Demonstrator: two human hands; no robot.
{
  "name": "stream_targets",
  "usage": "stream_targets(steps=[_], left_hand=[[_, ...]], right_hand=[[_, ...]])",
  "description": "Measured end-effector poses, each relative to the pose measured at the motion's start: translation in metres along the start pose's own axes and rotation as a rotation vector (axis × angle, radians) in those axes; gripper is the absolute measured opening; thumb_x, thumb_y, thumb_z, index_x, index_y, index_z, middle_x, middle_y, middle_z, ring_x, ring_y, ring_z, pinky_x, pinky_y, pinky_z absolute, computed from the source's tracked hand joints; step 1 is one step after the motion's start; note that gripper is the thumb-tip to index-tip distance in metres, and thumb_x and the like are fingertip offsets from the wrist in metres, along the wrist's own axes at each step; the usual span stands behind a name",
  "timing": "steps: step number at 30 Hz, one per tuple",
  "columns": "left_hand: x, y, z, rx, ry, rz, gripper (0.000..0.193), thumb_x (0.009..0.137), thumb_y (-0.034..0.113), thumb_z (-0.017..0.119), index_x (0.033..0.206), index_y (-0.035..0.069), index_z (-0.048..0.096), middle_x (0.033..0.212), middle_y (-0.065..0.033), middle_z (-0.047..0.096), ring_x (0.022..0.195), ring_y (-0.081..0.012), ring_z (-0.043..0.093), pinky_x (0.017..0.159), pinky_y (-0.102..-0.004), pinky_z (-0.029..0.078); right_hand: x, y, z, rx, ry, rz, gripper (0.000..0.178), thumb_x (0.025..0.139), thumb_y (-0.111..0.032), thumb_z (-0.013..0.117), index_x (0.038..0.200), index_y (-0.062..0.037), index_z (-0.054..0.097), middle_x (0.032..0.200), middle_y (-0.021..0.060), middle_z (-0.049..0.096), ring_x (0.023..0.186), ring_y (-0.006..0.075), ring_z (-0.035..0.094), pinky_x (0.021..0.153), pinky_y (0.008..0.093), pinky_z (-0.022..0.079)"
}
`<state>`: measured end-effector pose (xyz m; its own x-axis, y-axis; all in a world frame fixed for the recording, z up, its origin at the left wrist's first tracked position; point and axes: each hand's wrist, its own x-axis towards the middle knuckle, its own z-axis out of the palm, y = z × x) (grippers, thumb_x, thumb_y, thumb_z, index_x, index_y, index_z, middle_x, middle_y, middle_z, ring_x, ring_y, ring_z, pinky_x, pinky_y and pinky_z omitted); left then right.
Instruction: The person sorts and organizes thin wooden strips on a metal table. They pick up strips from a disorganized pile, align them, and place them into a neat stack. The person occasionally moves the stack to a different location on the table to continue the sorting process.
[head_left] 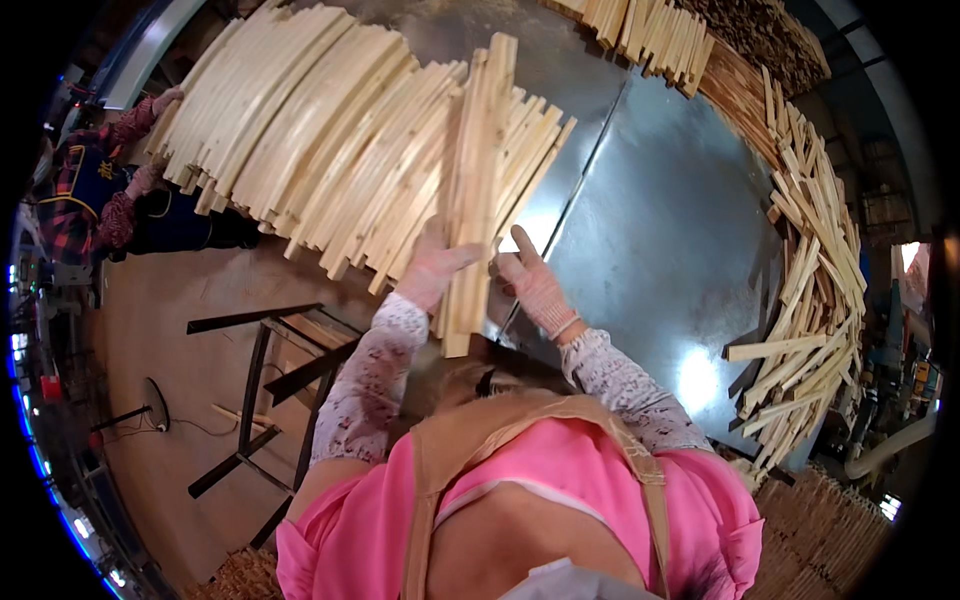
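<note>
Several pale wooden strips (474, 190) are bunched together, running from above the table toward my chest. My left hand (432, 270), in a light glove, is closed around their near part from the left, thumb across the top. To the right of the bundle, my right hand (538, 290) is gloved too, its thumb and fingers apart and nothing between them. Whether its fingertips touch the strips I cannot tell. Under and beyond the bundle, a long row of similar strips (300, 110) lies side by side on the shiny metal table (680, 170).
Loose strips (805, 290) are heaped along the table's right edge. Another row of strips (650, 40) lies at the far side. At the far left, a co-worker (95, 195) touches the end of the long row. A black metal frame (262, 390) stands on the floor at left.
</note>
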<state>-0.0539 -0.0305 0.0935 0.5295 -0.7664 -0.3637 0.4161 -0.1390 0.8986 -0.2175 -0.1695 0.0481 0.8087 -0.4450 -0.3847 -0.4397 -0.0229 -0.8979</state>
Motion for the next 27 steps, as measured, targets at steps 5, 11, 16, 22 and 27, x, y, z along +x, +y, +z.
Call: stream_targets(steps=[5, 11, 16, 22, 27], left_hand=[[0.003, -0.035, 0.070, 0.119, -0.036, 0.074, 0.078, 0.090, 0.020, 0.080, 0.155, -0.002, 0.045, 0.136, -0.0201, 0.066, 0.117, -0.0290, 0.069, 0.105, -0.0406, 0.055], [0.005, 0.013, 0.057, 0.863, 0.004, -0.345, 0.080, 0.097, 0.038, 0.073, 0.162, 0.006, 0.040, 0.142, -0.0269, 0.064, 0.132, -0.0365, 0.064, 0.113, -0.0428, 0.050], [0.040, -0.051, -0.014, 1.518, 0.183, -0.042, 0.059, 0.097, 0.034, 0.062, 0.148, 0.004, 0.057, 0.139, -0.0219, 0.067, 0.128, -0.0385, 0.063, 0.114, -0.0461, 0.047], [0.034, -0.061, 0.021, 1.210, 0.373, 0.002, 0.069, 0.096, 0.026, 0.061, 0.159, 0.003, 0.047, 0.154, -0.0229, 0.058, 0.143, -0.0370, 0.054, 0.122, -0.0422, 0.041], [0.017, -0.063, 0.100, 1.478, 0.676, 0.285, 0.082, 0.094, 0.028, 0.069, 0.163, -0.002, 0.039, 0.161, -0.0253, 0.050, 0.146, -0.0404, 0.050, 0.123, -0.0443, 0.039]], right_hand=[[-0.054, 0.011, -0.008, 0.137, 0.190, -0.018, 0.081, 0.092, -0.017, 0.079, 0.159, 0.0004, 0.037, 0.121, 0.0149, 0.068, 0.102, 0.0215, 0.067, 0.089, 0.0366, 0.058], [-0.098, 0.038, -0.056, 0.220, 0.432, 0.091, 0.072, 0.091, -0.008, 0.074, 0.156, 0.0008, 0.042, 0.109, 0.0105, 0.065, 0.090, 0.0190, 0.064, 0.077, 0.0339, 0.058], [-0.146, 0.095, -0.107, 0.267, 0.612, 0.156, 0.070, 0.090, -0.003, 0.072, 0.154, -0.0003, 0.044, 0.108, 0.0103, 0.064, 0.087, 0.0184, 0.064, 0.075, 0.0336, 0.057], [-0.261, 0.166, -0.204, 0.083, 1.022, 0.188, 0.077, 0.088, -0.014, 0.078, 0.156, -0.0031, 0.042, 0.108, 0.0124, 0.070, 0.090, 0.0223, 0.068, 0.083, 0.0371, 0.058], [-0.405, 0.269, -0.311, -0.071, 1.504, 0.470, 0.080, 0.085, -0.030, 0.077, 0.157, -0.0190, 0.044, 0.116, 0.0243, 0.074, 0.109, 0.0409, 0.073, 0.096, 0.0470, 0.058]])
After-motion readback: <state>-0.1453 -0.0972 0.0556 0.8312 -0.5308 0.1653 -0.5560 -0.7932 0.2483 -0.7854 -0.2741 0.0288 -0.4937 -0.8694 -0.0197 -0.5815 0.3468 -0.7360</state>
